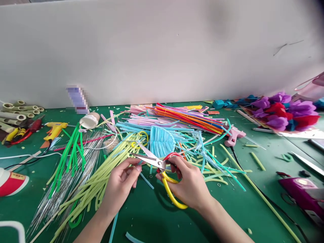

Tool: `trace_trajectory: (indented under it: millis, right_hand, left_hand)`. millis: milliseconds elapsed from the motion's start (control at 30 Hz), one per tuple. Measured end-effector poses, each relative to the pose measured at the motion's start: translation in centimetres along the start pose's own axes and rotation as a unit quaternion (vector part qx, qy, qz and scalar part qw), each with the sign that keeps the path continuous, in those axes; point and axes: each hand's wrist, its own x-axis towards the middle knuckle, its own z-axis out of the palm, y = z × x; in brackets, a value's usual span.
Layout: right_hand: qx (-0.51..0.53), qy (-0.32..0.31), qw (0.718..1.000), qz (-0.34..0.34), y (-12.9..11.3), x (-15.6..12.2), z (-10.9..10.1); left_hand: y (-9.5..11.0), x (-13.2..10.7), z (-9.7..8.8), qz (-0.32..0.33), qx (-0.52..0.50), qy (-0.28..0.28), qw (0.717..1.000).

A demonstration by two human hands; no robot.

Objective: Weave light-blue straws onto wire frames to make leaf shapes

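My right hand (189,179) is closed round the handles of a pair of scissors (158,163), one loop yellow and the other showing red. Their blades stand apart and point left, over my left fingertips. With thumb and fingers pinched together, my left hand (124,179) holds a light-blue pipe cleaner (140,162); only a short bit shows at the fingertips, the remainder is hidden by the hand. Just behind the blades lies a rounded panel of blue pipe cleaners (162,141). Yellow-green pipe cleaners (101,172) spread beside and under my left hand.
Bundled orange and red stems (187,118) lie at the back. A yellow glue gun (54,131), metal wires (65,179) and a tipped white cup (89,120) are left. A pink glue gun (235,135), purple device (301,192) and purple-red flowers (283,111) are right.
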Motion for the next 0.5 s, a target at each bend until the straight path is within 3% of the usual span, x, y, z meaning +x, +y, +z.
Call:
trace_trajectory:
  millis: [500]
  right_hand:
    - [0.012, -0.028, 1.0, -0.001, -0.1, 0.09, -0.16]
  left_hand:
    - [0.04, -0.14, -0.09, 0.006, 0.001, -0.019, 1.0]
